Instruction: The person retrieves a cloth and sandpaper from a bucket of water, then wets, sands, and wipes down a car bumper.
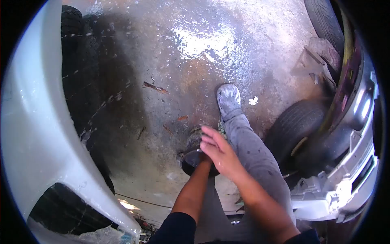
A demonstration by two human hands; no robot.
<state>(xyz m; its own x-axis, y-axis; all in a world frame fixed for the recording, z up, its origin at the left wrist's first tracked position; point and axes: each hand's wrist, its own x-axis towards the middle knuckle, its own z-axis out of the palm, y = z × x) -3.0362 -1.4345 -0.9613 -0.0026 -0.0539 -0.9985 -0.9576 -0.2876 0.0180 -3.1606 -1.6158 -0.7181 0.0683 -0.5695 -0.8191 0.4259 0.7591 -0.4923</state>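
Note:
My left forearm reaches down into a dark bucket between my legs. The left hand itself is hidden inside the bucket and behind my other hand, so its fingers do not show. Over the bucket's rim is my right hand, fingers stretched out and nothing visible in them. The bucket's contents are too dark to make out.
A white car body panel fills the left side. On the right lie a tire and a car bumper. Wood scraps lie on the wet concrete floor. My shoe stands ahead.

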